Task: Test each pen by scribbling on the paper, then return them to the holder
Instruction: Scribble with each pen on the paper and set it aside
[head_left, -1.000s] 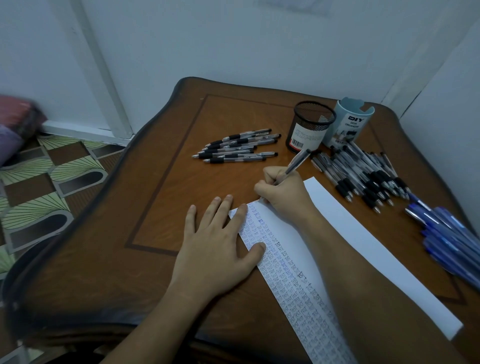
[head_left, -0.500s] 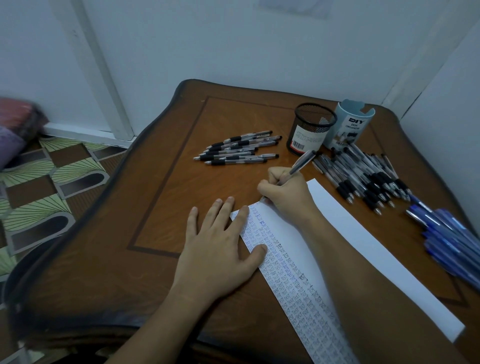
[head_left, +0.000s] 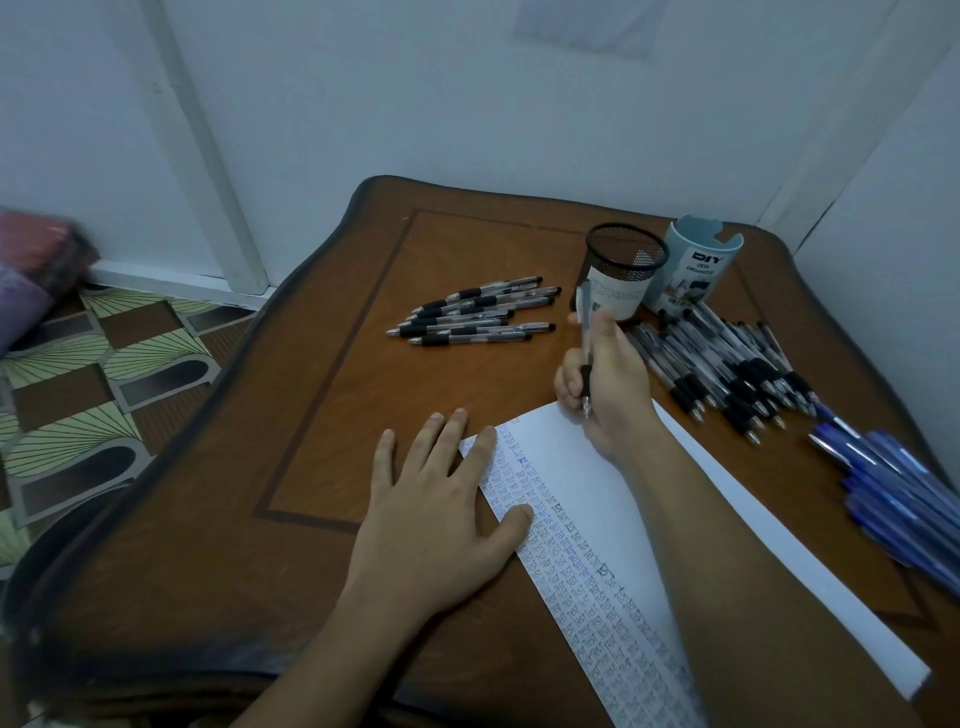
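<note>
Right hand (head_left: 608, 384) grips a pen (head_left: 585, 332) at the far edge of the scribble-covered paper (head_left: 571, 467), flat left hand (head_left: 441, 499) pinning it; piles of pens (head_left: 727, 364) remain outside the seemingly empty mesh holder (head_left: 626, 270).

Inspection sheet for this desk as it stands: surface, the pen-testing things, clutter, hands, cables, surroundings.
Surface: brown wooden table; long white paper sheet lies diagonally on it, rows of scribbles down its left side.
Job's things: clear black-grip pen nearly upright, tip at the paper's far end; black mesh holder, no pens sticking out; small row of black-grip pens left of it; large pile of black-grip pens to its right; blue pens at the table's right edge.
Clutter: pale blue desk organiser cup beside the holder.
Hands: left hand flat on the paper's left edge; right hand grips the pen.
Cables: nothing seen.
Surroundings: white walls; patterned floor; blurred cloth bundle far left.
</note>
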